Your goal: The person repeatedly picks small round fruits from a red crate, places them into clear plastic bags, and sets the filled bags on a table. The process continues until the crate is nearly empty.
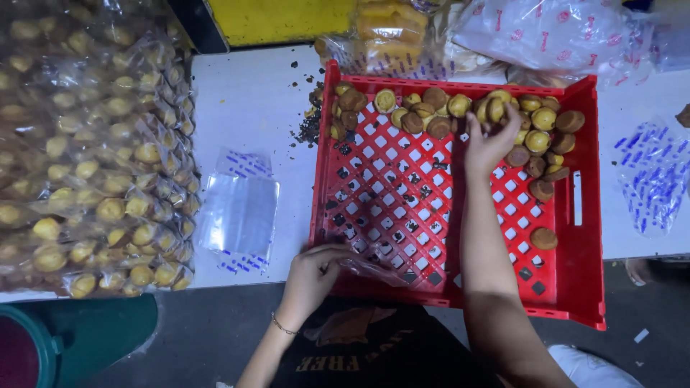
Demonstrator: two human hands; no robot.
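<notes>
Small cakes (pixel 460 115), round, golden-topped with brown sides, lie heaped along the far wall of the red crate (pixel 575 280) and down its right side. Right hand (pixel 490 140) reaches into that heap, fingers curled on cakes; whether one is gripped, cannot tell. Left hand (pixel 310 276) at the crate's near rim pinches a clear plastic bag (pixel 370 267). Step judged: picking cakes for bagging. Next move calls for the bag mouth held open. Empty bags (pixel 241 212) and packed cakes (pixel 93 158) lie left of the crate.
</notes>
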